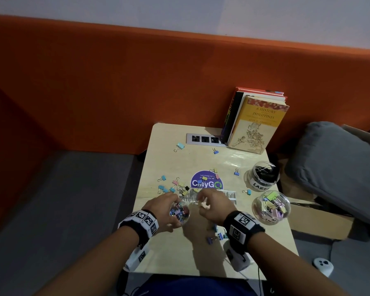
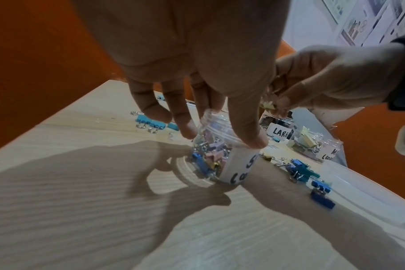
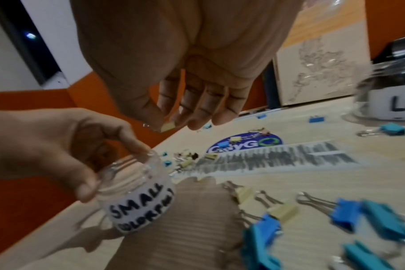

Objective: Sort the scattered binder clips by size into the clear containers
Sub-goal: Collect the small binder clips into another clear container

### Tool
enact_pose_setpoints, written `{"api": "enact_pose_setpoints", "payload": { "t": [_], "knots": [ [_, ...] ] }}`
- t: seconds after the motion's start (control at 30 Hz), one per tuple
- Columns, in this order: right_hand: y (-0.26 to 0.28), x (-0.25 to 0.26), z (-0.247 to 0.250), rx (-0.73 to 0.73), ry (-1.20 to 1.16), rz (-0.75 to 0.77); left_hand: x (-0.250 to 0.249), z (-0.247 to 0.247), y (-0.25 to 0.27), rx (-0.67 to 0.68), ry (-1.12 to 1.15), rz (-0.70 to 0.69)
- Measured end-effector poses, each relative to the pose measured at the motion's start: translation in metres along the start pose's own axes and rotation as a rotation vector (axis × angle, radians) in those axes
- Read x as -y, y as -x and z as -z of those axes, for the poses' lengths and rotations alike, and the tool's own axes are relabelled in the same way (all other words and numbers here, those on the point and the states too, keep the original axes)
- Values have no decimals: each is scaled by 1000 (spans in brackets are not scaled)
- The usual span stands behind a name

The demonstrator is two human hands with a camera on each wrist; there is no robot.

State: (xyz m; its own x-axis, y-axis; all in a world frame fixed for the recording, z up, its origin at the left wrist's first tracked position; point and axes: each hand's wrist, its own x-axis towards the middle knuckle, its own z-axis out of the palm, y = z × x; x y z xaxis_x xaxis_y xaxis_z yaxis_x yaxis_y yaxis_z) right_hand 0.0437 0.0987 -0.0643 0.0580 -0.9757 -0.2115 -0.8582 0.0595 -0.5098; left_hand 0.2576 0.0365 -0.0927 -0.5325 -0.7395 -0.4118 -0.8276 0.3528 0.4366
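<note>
My left hand (image 1: pixel 166 207) grips the rim of a clear jar (image 1: pixel 179 212) labelled "small colorful" (image 3: pixel 142 206), which holds several small coloured clips (image 2: pixel 208 157) and stands on the table. Just right of it my right hand (image 1: pixel 212 205) pinches a small pale yellow binder clip (image 3: pixel 168 126) between thumb and fingers, a little above and beside the jar's mouth. Loose clips in blue, pink and yellow (image 1: pixel 175 186) lie scattered beyond the hands. A few blue and teal clips (image 1: pixel 216 235) lie under my right wrist.
At the table's right edge stand a jar labelled "large" with black clips (image 1: pixel 264 174) and a jar of medium pastel clips (image 1: pixel 271 207). Books (image 1: pixel 256 122) lean at the back by a socket strip (image 1: pixel 203 138). A round purple sticker (image 1: pixel 207 182) marks the centre.
</note>
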Motion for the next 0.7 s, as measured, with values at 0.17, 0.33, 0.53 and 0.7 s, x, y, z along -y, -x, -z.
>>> {"api": "enact_pose_setpoints", "payload": {
  "t": [0.17,0.33,0.53,0.7],
  "knots": [
    [-2,11,-6,56,-43,76,1,0,0,-4,-1,-1],
    [4,-18,-7,26,109,-96,2,-2,0,-1,28,9],
    [12,-41,-15,126,256,-153,2,-2,0,5,25,13],
    [8,-44,-21,121,269,-194,2,-2,0,4,26,14]
  ]
}}
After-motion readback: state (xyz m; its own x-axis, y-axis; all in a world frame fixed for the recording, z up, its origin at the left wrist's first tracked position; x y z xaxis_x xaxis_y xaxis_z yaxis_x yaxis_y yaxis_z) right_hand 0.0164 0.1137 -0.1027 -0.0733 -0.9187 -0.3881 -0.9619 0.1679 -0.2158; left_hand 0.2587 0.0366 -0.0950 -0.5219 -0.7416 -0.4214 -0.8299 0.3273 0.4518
